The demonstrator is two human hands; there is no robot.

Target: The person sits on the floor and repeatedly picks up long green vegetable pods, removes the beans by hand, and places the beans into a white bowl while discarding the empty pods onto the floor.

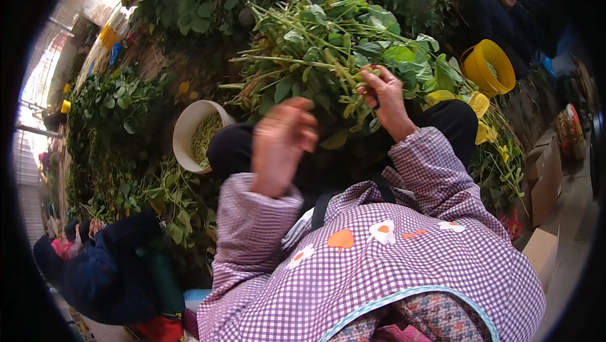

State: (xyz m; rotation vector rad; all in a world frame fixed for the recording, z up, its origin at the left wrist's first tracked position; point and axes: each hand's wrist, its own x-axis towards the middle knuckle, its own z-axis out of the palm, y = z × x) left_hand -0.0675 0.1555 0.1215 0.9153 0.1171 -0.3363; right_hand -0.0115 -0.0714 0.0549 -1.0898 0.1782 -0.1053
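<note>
Before me lies a large heap of cut green bean plants [331,53] with pods, stems and leaves. My right hand [383,93] pinches green pods [367,76] at the near side of the heap; something small and dark is at its fingers. Blurred by motion, my left hand [286,136] is raised over my left knee, fingers curled; whether it holds anything is hidden. To its left, a white bucket [180,138] contains shelled green beans [207,138].
A yellow bucket [490,69] stands right of the heap, near a seated person [511,15] handling stems. Another person in dark clothes [109,271] sits at lower left. More plants [118,100] cover the left ground. Cardboard boxes [544,181] stand at right.
</note>
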